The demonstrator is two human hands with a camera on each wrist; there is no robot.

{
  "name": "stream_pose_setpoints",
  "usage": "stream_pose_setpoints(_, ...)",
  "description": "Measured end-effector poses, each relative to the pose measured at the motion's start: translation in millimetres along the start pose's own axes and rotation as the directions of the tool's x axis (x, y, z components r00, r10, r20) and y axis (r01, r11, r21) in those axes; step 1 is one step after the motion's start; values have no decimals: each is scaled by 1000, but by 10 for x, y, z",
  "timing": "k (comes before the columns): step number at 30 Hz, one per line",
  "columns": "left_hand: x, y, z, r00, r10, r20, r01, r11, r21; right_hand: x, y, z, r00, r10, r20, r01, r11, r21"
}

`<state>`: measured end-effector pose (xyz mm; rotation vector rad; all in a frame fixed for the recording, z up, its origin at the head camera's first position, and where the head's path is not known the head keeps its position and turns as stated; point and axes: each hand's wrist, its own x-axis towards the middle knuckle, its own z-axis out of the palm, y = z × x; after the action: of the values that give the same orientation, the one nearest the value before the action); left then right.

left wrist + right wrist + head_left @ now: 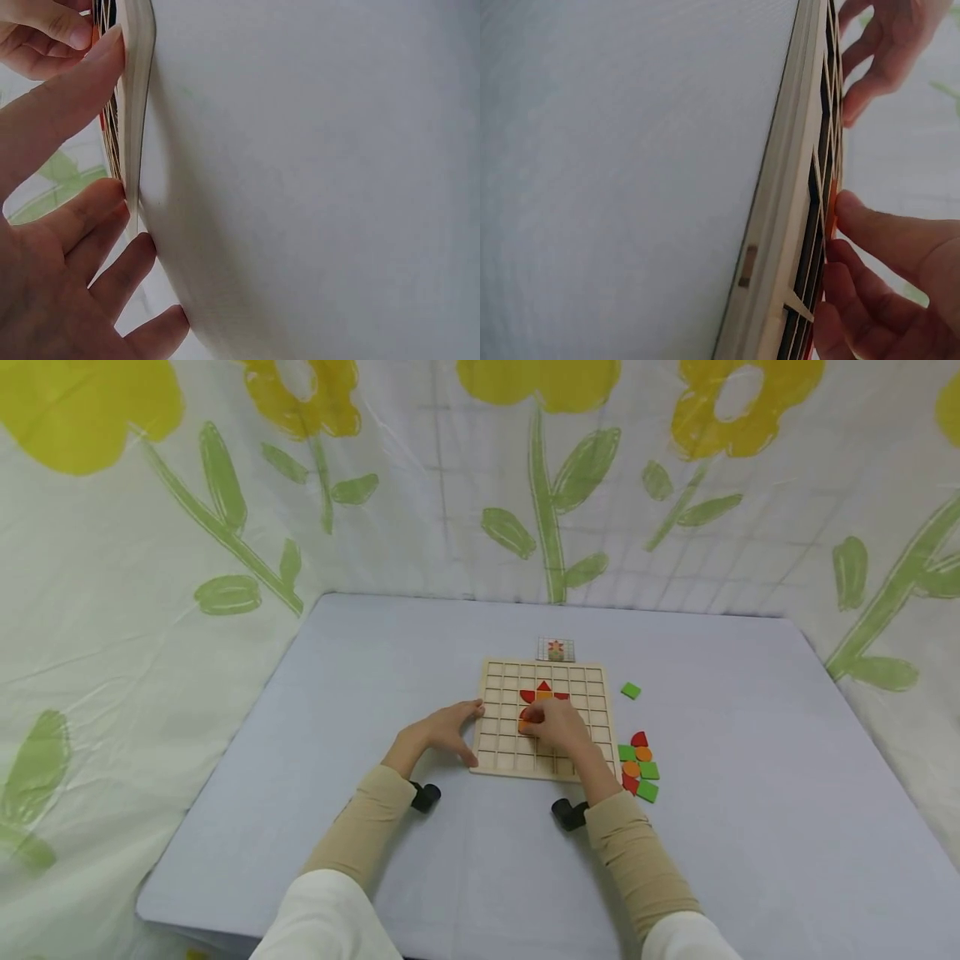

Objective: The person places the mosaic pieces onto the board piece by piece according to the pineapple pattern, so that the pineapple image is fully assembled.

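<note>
A square wooden grid board [506,760] lies on the table. My left hand [448,727] rests along its left side with fingers spread, the thumb on the lower left corner. In the left wrist view, the left fingertips [105,191] touch the board's edge [133,112]. My right hand [558,725] is over the middle of the grid, its thumb and fingers at an orange piece [522,727]. The orange piece [832,210] shows beside the right thumb in the right wrist view. Above the hand sit a red triangle [543,687] and a red quarter-round piece [527,696]; the hand partly hides other pieces.
A small pattern card [556,650] lies behind the board. To the right is a loose group of green squares [648,770], orange discs [643,754] and red pieces [639,739]. One green square [631,691] lies apart, farther back. A flowered curtain [405,527] hangs behind the table.
</note>
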<state>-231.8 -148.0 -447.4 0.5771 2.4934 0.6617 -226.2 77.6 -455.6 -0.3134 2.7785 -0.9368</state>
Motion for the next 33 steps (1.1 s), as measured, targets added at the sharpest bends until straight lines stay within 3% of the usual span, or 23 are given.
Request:
stream_pose_setpoints(9,-2,13,8,1000,-4,2,4,1000,4,-46,20,-82,1000,14,-13,-14,1000,19)
stream_pose_setpoints(13,0,7,9,1000,-8,-3,8,1000,-1,-41,151,-272,998,18,-56,-16,999,41)
stream_pose_setpoints(16,13,-9,4,1000,0,-5,0,1000,-12,-13,323,-492,991,71,-114,-60,994,96)
stream_pose_setpoints(18,32,-42,4,1000,11,-4,-11,1000,-20,8,453,-647,973,143,-181,-117,982,146)
stream_pose_setpoints(21,77,-121,23,999,48,-13,-48,999,-19,26,657,-837,925,279,-259,-227,950,212)
stream_pose_setpoints(25,67,-123,25,999,43,-6,-43,999,-30,24,880,-942,873,430,-231,-386,898,211)
stream_pose_setpoints(29,-5,-26,9,1000,6,-1,-6,999,-31,9,1002,-917,849,489,-202,-448,867,216)
stream_pose_setpoints(33,-39,17,1,1000,0,-18,0,1000,5,22,1030,-872,840,474,-264,-426,877,220)
